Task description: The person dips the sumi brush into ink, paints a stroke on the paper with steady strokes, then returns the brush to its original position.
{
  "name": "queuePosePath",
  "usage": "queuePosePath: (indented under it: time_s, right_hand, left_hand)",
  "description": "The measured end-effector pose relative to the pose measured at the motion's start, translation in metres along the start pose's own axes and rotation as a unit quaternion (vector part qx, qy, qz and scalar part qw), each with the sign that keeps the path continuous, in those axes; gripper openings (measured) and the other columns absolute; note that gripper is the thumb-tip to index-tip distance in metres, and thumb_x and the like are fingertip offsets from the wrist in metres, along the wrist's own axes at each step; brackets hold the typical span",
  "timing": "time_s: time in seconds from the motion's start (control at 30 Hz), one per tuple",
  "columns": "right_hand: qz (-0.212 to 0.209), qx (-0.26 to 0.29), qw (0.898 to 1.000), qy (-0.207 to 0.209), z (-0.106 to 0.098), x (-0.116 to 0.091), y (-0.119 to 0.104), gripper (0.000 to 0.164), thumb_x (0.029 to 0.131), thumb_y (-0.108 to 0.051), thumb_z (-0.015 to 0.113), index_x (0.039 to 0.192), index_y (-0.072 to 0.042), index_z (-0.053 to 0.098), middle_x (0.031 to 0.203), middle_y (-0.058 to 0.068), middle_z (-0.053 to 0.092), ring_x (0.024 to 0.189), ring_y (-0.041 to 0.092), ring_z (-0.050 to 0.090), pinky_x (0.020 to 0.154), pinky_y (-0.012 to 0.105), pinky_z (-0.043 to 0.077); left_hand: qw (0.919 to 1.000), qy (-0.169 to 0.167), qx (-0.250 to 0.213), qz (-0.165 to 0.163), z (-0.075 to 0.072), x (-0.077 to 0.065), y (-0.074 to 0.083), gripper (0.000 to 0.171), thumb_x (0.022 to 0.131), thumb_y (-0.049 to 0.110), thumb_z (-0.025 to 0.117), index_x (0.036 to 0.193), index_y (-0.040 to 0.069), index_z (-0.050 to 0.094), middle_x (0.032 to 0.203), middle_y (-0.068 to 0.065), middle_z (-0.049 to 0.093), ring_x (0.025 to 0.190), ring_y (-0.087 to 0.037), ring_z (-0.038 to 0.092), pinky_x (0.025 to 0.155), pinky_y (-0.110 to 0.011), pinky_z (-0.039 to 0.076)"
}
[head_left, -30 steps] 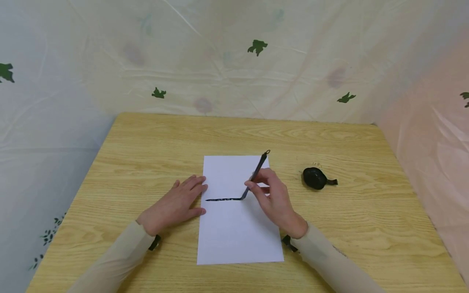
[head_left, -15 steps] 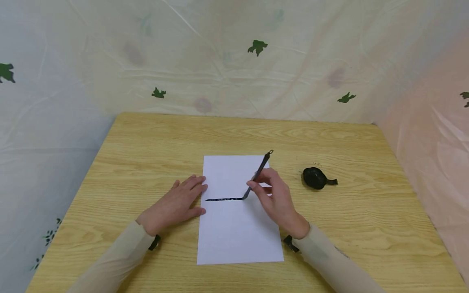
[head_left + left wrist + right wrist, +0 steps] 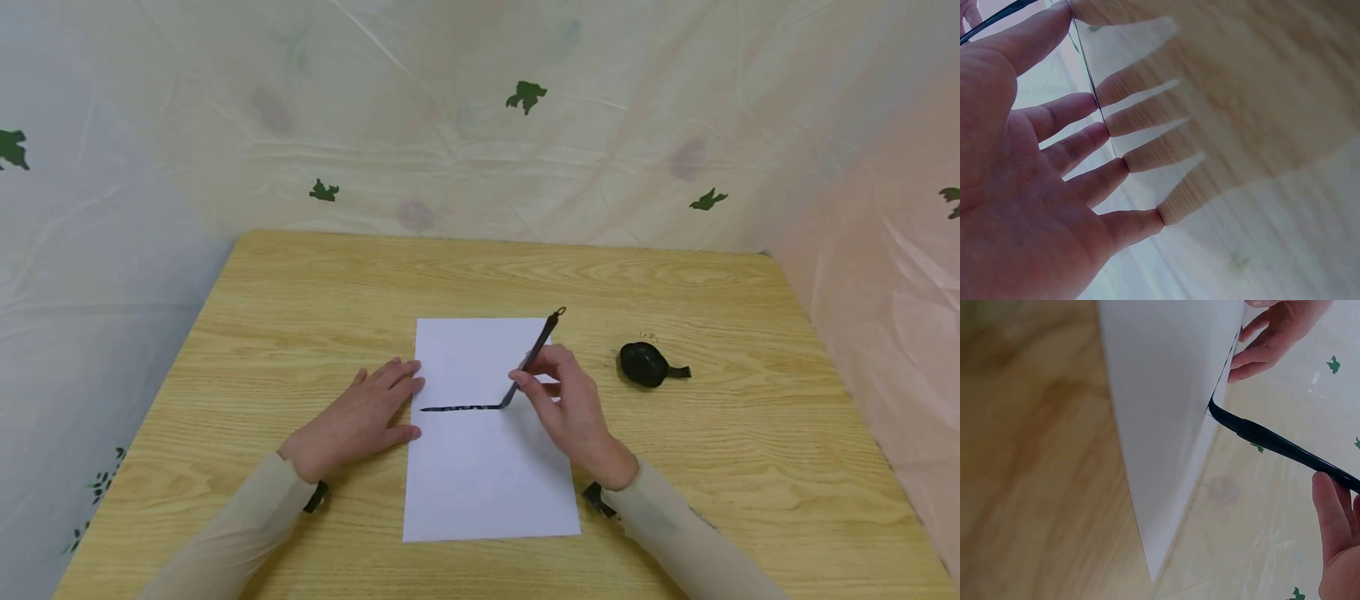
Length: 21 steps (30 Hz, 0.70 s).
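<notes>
A writing brush (image 3: 543, 340) with a dark handle and a hanging loop leans to the right, pinched between the thumb and fingers of my right hand (image 3: 572, 412). In the right wrist view the black bristles of the brush (image 3: 1225, 419) bend against the white paper (image 3: 483, 483). A black stroke (image 3: 459, 408) runs across the sheet from near its left edge to the brush tip. My left hand (image 3: 356, 417) lies with fingers spread and extended, its fingertips at the paper's left edge. The left wrist view shows the palm side of the left hand (image 3: 1029, 181).
On the right of the wooden table (image 3: 750, 467) stands a small black dish (image 3: 643, 365) with a short handle, small dark specks behind it. A pale curtain (image 3: 450, 133) with green bird shapes hangs behind the table and on both sides.
My right hand has moved slightly to the right with the brush, and the black stroke has grown a little longer that way. The left hand has stayed in place.
</notes>
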State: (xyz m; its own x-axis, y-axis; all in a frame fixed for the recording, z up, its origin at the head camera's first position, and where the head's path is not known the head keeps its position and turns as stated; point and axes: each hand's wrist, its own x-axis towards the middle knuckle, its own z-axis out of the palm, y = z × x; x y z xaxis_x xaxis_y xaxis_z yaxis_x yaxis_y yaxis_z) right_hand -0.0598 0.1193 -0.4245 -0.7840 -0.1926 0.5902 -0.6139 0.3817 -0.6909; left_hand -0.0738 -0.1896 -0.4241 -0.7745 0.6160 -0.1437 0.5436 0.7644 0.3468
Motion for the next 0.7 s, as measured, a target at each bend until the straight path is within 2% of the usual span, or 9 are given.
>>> queuePosePath:
  time_s: [0.17,0.37,0.57,0.6,0.7]
  right_hand:
    - [0.002,0.000,1.000,0.001,-0.0016,-0.0001,-0.0003,0.031,0.097,-0.022,0.071,0.114,0.000,0.056,0.100,0.008,0.065,0.093,0.027,0.074,0.071,0.020,0.059]
    - [0.009,0.001,1.000,0.002,-0.0031,-0.0008,-0.0003,0.030,0.093,-0.012,0.076,0.113,0.000,0.057,0.101,0.009,0.065,0.092,0.027,0.074,0.071,0.019,0.059]
    - [0.010,-0.002,1.000,0.002,-0.0036,-0.0009,0.0004,0.037,0.098,-0.032,0.067,0.113,0.000,0.057,0.100,0.008,0.066,0.091,0.026,0.074,0.071,0.019,0.058]
    - [0.010,-0.001,1.000,0.002,-0.0038,-0.0010,0.0005,0.036,0.098,-0.031,0.067,0.113,0.000,0.057,0.100,0.008,0.066,0.091,0.026,0.074,0.071,0.019,0.058]
    - [0.008,0.002,1.000,0.000,-0.0048,-0.0016,0.0012,0.029,0.096,-0.016,0.073,0.114,0.000,0.057,0.101,0.008,0.065,0.092,0.026,0.074,0.071,0.019,0.058]
  left_hand:
    - [1.0000,0.001,-0.002,-0.001,-0.0009,0.0000,0.0008,0.068,0.096,0.037,0.076,0.148,0.000,0.052,0.161,-0.017,0.040,0.149,-0.042,0.034,0.111,-0.072,0.032]
    - [1.0000,-0.001,-0.002,-0.004,-0.0014,0.0000,0.0011,0.068,0.096,0.036,0.076,0.148,0.000,0.052,0.162,-0.017,0.039,0.149,-0.042,0.034,0.111,-0.072,0.032]
    - [1.0000,-0.004,-0.003,-0.006,-0.0009,0.0000,0.0008,0.068,0.096,0.037,0.075,0.149,0.001,0.052,0.162,-0.016,0.039,0.150,-0.042,0.033,0.112,-0.072,0.031]
    - [1.0000,-0.004,-0.004,-0.006,-0.0007,0.0000,0.0007,0.068,0.096,0.037,0.075,0.149,0.001,0.052,0.162,-0.016,0.039,0.150,-0.041,0.033,0.112,-0.071,0.030]
    - [1.0000,-0.004,-0.005,-0.006,-0.0003,-0.0001,0.0005,0.069,0.096,0.037,0.075,0.149,0.001,0.052,0.162,-0.016,0.039,0.150,-0.041,0.032,0.112,-0.072,0.030]
